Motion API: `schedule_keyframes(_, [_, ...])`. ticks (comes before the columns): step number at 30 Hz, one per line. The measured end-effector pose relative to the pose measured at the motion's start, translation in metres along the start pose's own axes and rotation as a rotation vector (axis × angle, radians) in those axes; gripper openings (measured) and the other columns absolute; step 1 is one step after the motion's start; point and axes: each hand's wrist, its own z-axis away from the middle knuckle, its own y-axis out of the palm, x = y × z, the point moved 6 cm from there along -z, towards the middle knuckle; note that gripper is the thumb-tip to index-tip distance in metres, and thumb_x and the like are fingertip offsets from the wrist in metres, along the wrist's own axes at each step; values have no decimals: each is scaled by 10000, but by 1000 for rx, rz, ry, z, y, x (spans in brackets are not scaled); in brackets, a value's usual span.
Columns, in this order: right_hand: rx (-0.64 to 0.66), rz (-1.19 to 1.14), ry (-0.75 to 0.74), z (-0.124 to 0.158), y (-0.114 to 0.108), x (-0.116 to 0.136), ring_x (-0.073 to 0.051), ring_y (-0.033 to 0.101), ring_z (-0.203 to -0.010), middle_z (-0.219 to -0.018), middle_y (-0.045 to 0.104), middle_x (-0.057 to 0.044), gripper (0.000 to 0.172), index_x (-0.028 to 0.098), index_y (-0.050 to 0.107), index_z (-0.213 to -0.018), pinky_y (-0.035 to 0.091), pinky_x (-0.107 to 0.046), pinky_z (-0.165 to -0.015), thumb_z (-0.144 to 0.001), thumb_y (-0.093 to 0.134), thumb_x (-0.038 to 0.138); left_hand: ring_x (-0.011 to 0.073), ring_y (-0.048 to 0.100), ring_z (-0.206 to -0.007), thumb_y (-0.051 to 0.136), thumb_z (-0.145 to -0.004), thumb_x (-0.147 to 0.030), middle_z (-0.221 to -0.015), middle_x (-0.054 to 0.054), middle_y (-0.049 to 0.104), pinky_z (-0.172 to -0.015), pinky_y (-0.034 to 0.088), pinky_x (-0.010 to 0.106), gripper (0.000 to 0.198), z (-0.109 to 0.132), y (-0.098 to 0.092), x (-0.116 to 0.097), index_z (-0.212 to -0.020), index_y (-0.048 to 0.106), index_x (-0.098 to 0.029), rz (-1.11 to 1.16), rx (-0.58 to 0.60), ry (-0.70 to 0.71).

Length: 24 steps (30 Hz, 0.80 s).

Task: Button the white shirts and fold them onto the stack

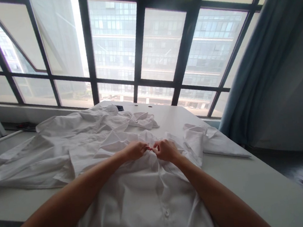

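A white button-up shirt [139, 198] lies spread in front of me, its front placket running down the middle and its lower end hanging over the near table edge. Both hands meet at the upper part of the placket. My left hand [137, 150] pinches the shirt there with thumb and index finger. Close against it, my right hand [166, 150] is also closed in a pinch on the cloth. A button [167, 213] shows lower on the placket; whatever lies between the fingertips is too small to make out.
More white shirts [54, 150] lie loosely heaped on the left of the white table [230, 177]. A folded white shirt [220, 142] rests at the right edge. Behind the table stand large windows [116, 41], with a blue-grey curtain [260, 61] on the right. A dark object [120, 108] sits at the far end.
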Motion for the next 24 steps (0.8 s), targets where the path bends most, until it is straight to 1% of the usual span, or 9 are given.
schedule_keyframes(1, [-10, 3, -14, 0, 1, 3, -219, 686, -871, -925, 760, -98, 293, 209, 763, -915, 416, -271, -723, -909, 545, 404, 221, 678, -839, 483, -906, -178, -933, 87, 761, -788, 501, 301, 270, 0, 3, -3, -954, 749, -178, -12, 5, 26])
schedule_keyframes(3, [2, -7, -20, -1, 5, 6, -211, 683, -881, -940, 759, -93, 254, 209, 760, -922, 413, -264, -722, -901, 561, 364, 269, 671, -1032, 507, -821, -85, -1181, 114, 717, -900, 506, 350, 395, 1, 8, -6, -1144, 713, -181, -45, 19, 54])
schedule_keyframes(6, [35, -43, 10, -4, 12, 3, -214, 680, -864, -935, 761, -90, 262, 205, 759, -943, 414, -266, -708, -880, 606, 408, 323, 553, -1275, 524, -782, -66, -1486, 174, 487, -1027, 466, 414, 655, 0, 14, -3, -1433, 502, -136, -99, 35, 7])
schedule_keyframes(9, [33, -53, 22, -6, 15, 1, -222, 681, -853, -942, 762, -96, 278, 198, 754, -952, 410, -272, -693, -870, 624, 430, 319, 453, -1378, 555, -766, -68, -1596, 177, 294, -1087, 427, 396, 786, -1, 18, 0, -1524, 355, -120, -131, 58, -14])
schedule_keyframes(10, [28, -50, 20, -6, 15, 1, -221, 681, -855, -946, 762, -102, 263, 194, 753, -947, 407, -272, -691, -880, 609, 403, 314, 447, -1383, 559, -766, -66, -1600, 172, 287, -1095, 420, 388, 784, -1, 18, 1, -1522, 361, -123, -133, 59, -12])
schedule_keyframes(12, [11, -52, 8, -6, 14, 2, -213, 680, -850, -947, 761, -111, 233, 187, 751, -927, 401, -267, -689, -896, 565, 324, 306, 482, -1357, 563, -790, -84, -1549, 163, 399, -1094, 423, 384, 691, -1, 16, 0, -1470, 453, -133, -121, 26, -21])
schedule_keyframes(16, [-92, -186, -39, -7, 9, 1, -189, 663, -779, -864, 755, -96, 227, 178, 738, -849, 396, -251, -670, -889, 539, 279, 292, 646, -1138, 609, -874, -263, -1254, 121, 678, -984, 499, 369, 355, 1, 3, -2, -1212, 679, -180, -49, -162, -112])
schedule_keyframes(20, [-147, -439, -119, -7, 8, 0, -151, 624, -659, -733, 726, -52, 222, 162, 728, -802, 389, -224, -613, -862, 540, 263, 256, 696, -959, 599, -901, -321, -1062, 101, 723, -855, 531, 329, 238, 4, -5, -5, -1020, 748, -179, -11, -243, -181])
schedule_keyframes(24, [-156, -489, -79, -8, 13, -2, -137, 556, -571, -616, 665, -37, 292, 149, 688, -677, 352, -226, -549, -845, 565, 355, 236, 701, -873, 599, -895, -277, -972, 94, 725, -777, 527, 302, 198, 3, -6, -9, -936, 765, -176, -79, -246, -164])
